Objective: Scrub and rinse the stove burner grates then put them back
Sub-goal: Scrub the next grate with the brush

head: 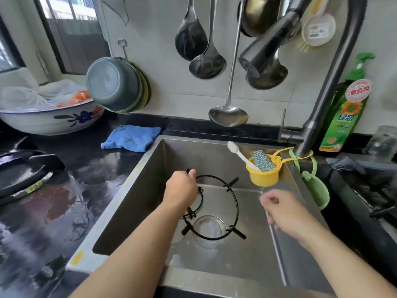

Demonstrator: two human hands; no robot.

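A black wire burner grate [236, 203], a large ring with short prongs, stands tilted inside the steel sink [214, 155]. My left hand [181, 188] grips its upper left rim. A second, smaller black grate [200, 201] shows partly behind that hand. My right hand [279, 209] hovers over the sink's right side, blurred, with fingers loosely curled and nothing in them. A yellow cup [261, 176] on the sink's right wall holds a scrub pad [263, 160] and a white toothbrush [236, 152]. No water runs from the faucet head [264, 57].
The round drain [209, 230] lies under the grate. A green dish soap bottle [343, 117] stands back right, and a green holder [318, 190] hangs by the faucet base. A blue cloth [132, 137] and a floral basin [51, 121] sit on the wet black counter. Ladles hang above.
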